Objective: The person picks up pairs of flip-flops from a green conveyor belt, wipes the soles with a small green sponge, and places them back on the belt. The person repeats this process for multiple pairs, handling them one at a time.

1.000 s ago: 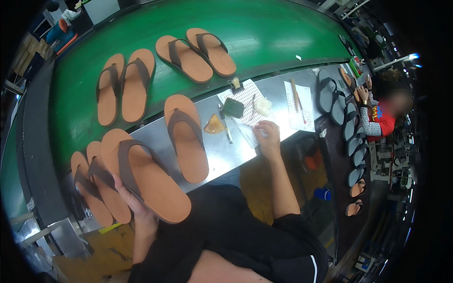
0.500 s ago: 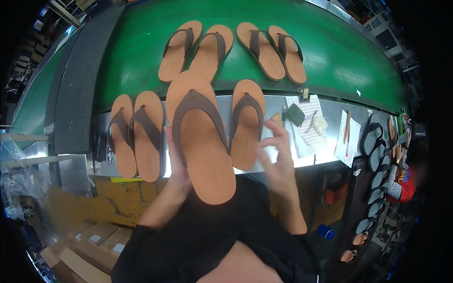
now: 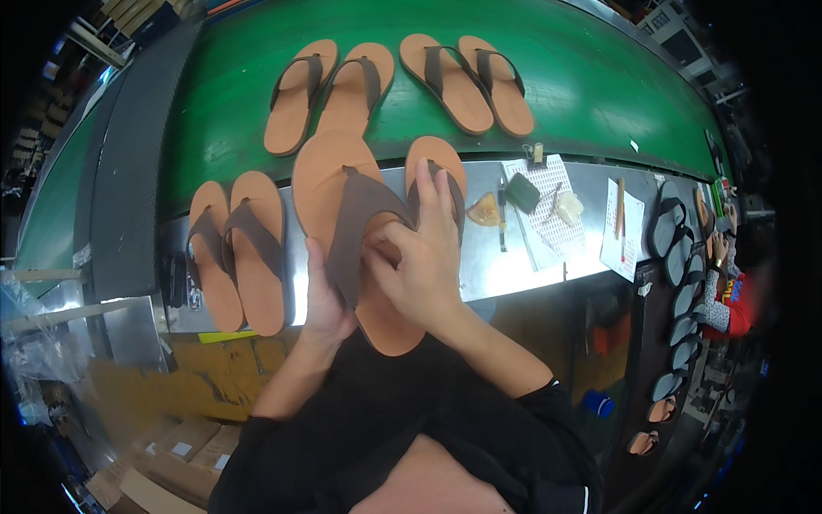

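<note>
A tan flip-flop with a brown strap (image 3: pixel 349 227) is held up in front of me, its toe end pointing away. My left hand (image 3: pixel 327 295) is closed on its left edge, the thumb showing beside the sole and the other fingers hidden underneath. On the strap's right side my right hand (image 3: pixel 426 265) is closed, thumb and forefinger at the strap's inner edge while other fingers stretch forward. Behind that hand, a matching flip-flop (image 3: pixel 434 150) lies on the metal bench (image 3: pixel 479 278), partly covered. Further left on the bench rests another matching pair (image 3: pixel 248 257).
Two more pairs of flip-flops (image 3: pixel 445 81) lie on the green conveyor belt (image 3: pixel 582 86). Right on the bench are a yellowish piece (image 3: pixel 485 210), a dark green block (image 3: pixel 522 194), a whitish lump (image 3: pixel 568 208) and papers (image 3: pixel 621 231). Grey sandals (image 3: pixel 676 231) line a rack; a co-worker's red-clad arm (image 3: pixel 738 308) shows beyond.
My right hand has moved left from beside the second flip-flop onto the held one's strap, which now looks pulled askew. My left hand keeps its hold. The view has shifted slightly.
</note>
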Demonstrator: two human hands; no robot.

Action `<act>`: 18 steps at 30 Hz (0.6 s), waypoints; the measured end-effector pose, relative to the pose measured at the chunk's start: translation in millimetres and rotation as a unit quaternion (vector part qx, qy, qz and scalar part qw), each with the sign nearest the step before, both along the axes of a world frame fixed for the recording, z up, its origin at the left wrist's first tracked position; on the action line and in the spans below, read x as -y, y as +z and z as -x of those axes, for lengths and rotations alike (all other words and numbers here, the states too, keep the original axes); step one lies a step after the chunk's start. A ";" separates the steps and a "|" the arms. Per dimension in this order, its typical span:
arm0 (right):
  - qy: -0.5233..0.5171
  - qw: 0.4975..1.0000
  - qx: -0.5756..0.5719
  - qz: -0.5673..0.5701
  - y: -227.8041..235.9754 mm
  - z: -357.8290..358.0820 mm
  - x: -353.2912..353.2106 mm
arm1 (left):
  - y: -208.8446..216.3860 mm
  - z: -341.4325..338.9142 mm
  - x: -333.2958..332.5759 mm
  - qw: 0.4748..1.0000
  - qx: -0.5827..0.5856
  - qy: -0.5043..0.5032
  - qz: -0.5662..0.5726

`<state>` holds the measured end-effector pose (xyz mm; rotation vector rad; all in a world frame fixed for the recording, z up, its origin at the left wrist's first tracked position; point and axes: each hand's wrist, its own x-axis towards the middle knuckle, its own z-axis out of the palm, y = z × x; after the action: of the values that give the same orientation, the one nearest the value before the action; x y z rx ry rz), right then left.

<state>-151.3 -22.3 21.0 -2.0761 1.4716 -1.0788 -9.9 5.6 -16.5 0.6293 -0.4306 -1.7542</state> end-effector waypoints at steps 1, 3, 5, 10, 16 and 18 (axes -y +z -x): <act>-0.009 1.000 -0.006 0.007 -3.4 0.9 1.8 | -1.5 0.8 0.6 1.000 -0.009 -0.003 -0.011; -0.022 0.999 -0.004 0.034 -8.7 2.2 4.4 | -3.6 2.6 2.0 0.999 -0.026 -0.006 -0.032; -0.018 0.998 0.017 0.049 -10.6 5.7 3.7 | -4.3 3.2 4.4 0.998 -0.026 -0.020 -0.046; 0.035 0.998 0.010 0.044 -3.8 11.1 -11.5 | -2.7 2.4 9.6 0.994 -0.082 -0.033 -0.068; 0.045 0.995 -0.090 0.021 -1.7 1.7 -18.1 | 0.8 3.3 8.0 0.996 -0.063 -0.010 -0.065; 0.032 0.997 -0.076 0.006 -4.1 -3.6 -17.1 | 0.5 2.1 7.5 0.998 -0.043 -0.009 -0.047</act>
<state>-147.7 -5.3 16.9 -2.2416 1.4604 -0.9260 -12.0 -1.9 -16.1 0.6156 -0.2978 -1.8187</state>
